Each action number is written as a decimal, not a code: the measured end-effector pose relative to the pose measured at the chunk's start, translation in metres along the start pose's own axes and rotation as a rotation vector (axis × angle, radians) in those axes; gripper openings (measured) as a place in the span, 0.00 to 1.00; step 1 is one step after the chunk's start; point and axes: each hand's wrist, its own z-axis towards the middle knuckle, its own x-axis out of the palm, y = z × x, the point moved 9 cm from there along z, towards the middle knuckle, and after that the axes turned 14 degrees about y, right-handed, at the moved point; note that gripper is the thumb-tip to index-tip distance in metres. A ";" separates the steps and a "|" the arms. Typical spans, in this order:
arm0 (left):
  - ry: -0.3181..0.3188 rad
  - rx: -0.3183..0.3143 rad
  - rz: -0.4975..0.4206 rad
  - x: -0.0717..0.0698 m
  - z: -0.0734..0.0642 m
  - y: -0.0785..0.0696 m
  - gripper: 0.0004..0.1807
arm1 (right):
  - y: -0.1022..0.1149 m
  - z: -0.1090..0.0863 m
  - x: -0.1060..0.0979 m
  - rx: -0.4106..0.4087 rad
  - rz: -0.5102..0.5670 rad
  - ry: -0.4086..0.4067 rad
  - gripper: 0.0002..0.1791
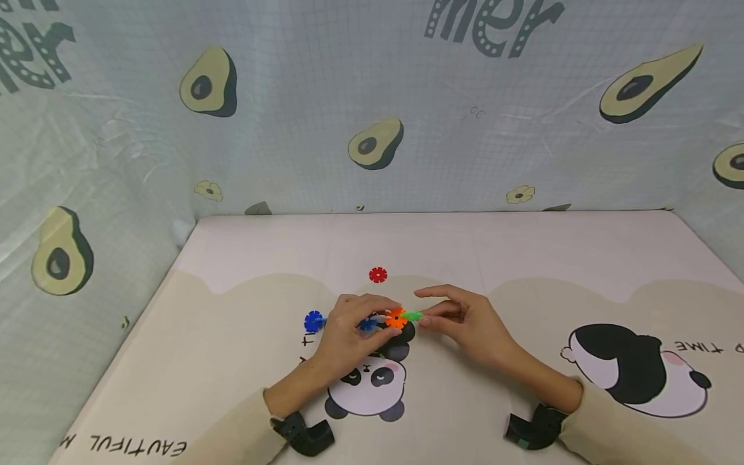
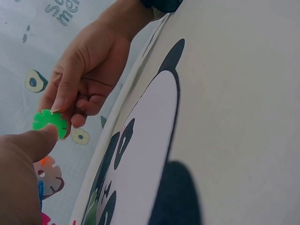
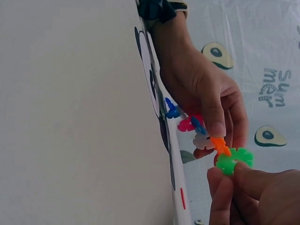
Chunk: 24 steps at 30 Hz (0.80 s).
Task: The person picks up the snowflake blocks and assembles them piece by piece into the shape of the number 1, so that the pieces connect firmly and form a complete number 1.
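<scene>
My left hand (image 1: 349,329) pinches the orange notched disc (image 1: 396,318) at the end of a chain of interlocking plastic snowflake discs. In the right wrist view the chain runs back through a white disc (image 3: 201,141), a blue one (image 3: 198,124), a pink one (image 3: 185,124) and another blue disc (image 3: 172,110). Between the thumb and fingers of my right hand (image 1: 473,323) is a green notched disc (image 3: 244,157), its edge meeting the orange one. Part of the chain is hidden behind the left hand in the head view.
A loose red snowflake disc (image 1: 378,274) lies on the table beyond the hands. The pale tablecloth (image 1: 232,361) has printed pandas and lettering. Behind it rises a curtain (image 1: 290,129) with avocado prints. Each wrist wears a black camera mount (image 1: 305,436).
</scene>
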 end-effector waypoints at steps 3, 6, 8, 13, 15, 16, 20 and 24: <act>-0.009 0.003 0.013 -0.001 0.000 0.000 0.21 | -0.003 0.001 0.001 0.037 0.018 0.017 0.25; -0.013 0.004 0.023 -0.002 0.001 0.000 0.22 | -0.004 0.001 0.003 0.060 0.031 0.033 0.25; -0.014 0.005 0.027 -0.003 0.001 -0.001 0.22 | -0.004 0.002 0.004 0.064 0.034 0.040 0.25; -0.013 0.010 0.043 -0.002 0.000 -0.003 0.22 | -0.004 0.004 0.006 0.051 0.046 0.077 0.25; -0.014 0.011 0.053 -0.002 0.000 -0.003 0.21 | -0.003 0.006 0.006 0.039 0.048 0.103 0.24; -0.016 0.012 0.056 -0.001 0.000 -0.003 0.21 | -0.002 0.007 0.005 0.033 0.048 0.115 0.24; -0.029 0.018 0.061 -0.002 0.000 -0.004 0.21 | -0.001 0.012 0.000 0.006 0.054 0.149 0.22; -0.031 0.015 0.059 -0.002 0.000 -0.004 0.21 | 0.001 0.020 -0.007 -0.025 0.058 0.158 0.20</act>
